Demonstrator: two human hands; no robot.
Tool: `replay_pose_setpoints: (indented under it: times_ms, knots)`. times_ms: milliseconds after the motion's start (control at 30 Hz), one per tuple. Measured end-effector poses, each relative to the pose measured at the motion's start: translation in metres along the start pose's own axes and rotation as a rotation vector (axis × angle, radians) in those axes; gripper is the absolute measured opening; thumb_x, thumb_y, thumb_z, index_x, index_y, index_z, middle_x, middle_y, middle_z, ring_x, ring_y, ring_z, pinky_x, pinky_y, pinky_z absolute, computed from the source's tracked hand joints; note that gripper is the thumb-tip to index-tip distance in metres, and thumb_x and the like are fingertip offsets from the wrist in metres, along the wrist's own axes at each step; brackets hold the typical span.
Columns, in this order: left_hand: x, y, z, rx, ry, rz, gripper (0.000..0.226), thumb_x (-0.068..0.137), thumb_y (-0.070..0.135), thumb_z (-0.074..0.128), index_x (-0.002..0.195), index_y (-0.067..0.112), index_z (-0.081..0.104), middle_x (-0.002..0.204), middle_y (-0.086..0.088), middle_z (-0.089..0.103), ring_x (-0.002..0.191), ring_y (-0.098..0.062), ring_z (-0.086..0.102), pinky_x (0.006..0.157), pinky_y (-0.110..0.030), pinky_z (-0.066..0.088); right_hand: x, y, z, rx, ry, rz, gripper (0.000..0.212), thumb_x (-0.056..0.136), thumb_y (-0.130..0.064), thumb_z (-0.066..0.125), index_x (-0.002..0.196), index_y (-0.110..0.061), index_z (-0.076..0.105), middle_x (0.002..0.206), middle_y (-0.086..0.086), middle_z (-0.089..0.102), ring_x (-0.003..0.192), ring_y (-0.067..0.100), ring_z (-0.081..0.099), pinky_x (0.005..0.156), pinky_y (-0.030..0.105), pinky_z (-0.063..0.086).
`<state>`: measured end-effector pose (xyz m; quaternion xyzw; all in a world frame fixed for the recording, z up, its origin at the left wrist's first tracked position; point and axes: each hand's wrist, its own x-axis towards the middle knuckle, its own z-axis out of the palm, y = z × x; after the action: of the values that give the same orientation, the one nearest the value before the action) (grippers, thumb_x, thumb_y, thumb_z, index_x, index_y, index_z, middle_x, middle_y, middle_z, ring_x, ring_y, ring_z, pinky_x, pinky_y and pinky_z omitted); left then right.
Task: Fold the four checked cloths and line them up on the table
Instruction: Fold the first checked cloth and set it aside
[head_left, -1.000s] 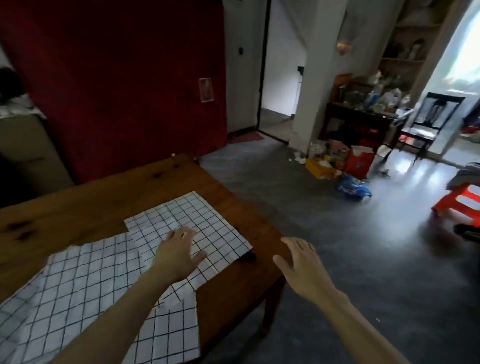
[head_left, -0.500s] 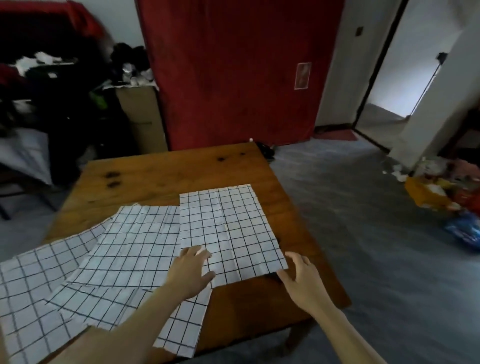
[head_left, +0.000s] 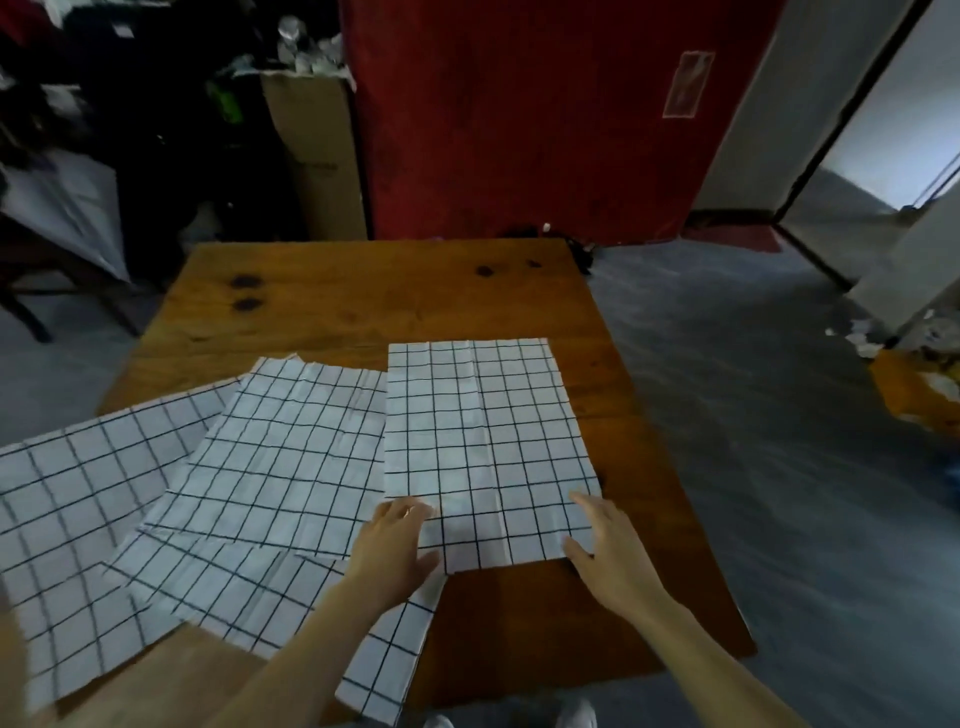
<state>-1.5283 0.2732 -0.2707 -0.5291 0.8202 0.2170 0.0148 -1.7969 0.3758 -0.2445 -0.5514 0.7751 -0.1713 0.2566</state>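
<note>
Four overlapping checked cloths (head_left: 483, 441) on wooden table (head_left: 363, 296), red wall (head_left: 519, 114) behind.

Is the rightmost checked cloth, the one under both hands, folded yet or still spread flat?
Spread flat: the rightmost cloth lies as one sheet, creased but not doubled over, left hand and right hand at its near edge.

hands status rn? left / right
Left hand: open, flat on the near left corner of the rightmost checked cloth.
Right hand: open, fingers straight at its near right corner, gripping nothing.
</note>
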Motion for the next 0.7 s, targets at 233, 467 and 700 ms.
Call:
replay_pose_setpoints:
  times_ms: [233,467,700]
  knots:
    - [0.002,-0.006,0.019,0.016,-0.04,-0.114,0.058,0.091,0.041,0.062,0.143,0.029,0.039,0.149,0.008,0.038,0.135,-0.018,0.036,0.11,-0.035,0.035,0.033,0.015,0.025,-0.172,-0.146,-0.085,0.057,0.096,-0.034,0.059,0.147,-0.026,0.036,0.153,-0.005,0.036,0.142,0.013,0.029,0.119,0.035,0.025]
    - [0.001,-0.022,0.036,0.051,0.0,-0.044,0.046,0.08,0.035,0.076,0.123,0.033,0.059,0.135,0.015,0.051,0.125,-0.014,0.046,0.1,-0.032,0.04,0.036,0.033,0.039,-0.285,-0.186,-0.093,0.059,0.092,-0.032,0.065,0.145,-0.029,0.04,0.149,-0.009,0.037,0.141,0.01,0.029,0.118,0.032,0.024]
    - [0.006,-0.03,0.04,0.077,0.066,0.001,0.027,0.075,0.013,0.076,0.095,0.029,0.069,0.109,0.012,0.063,0.1,-0.016,0.059,0.084,-0.032,0.049,0.035,0.044,0.044,-0.275,-0.128,-0.138,0.046,0.09,-0.033,0.066,0.134,-0.032,0.052,0.135,-0.015,0.047,0.131,0.007,0.039,0.114,0.029,0.029]
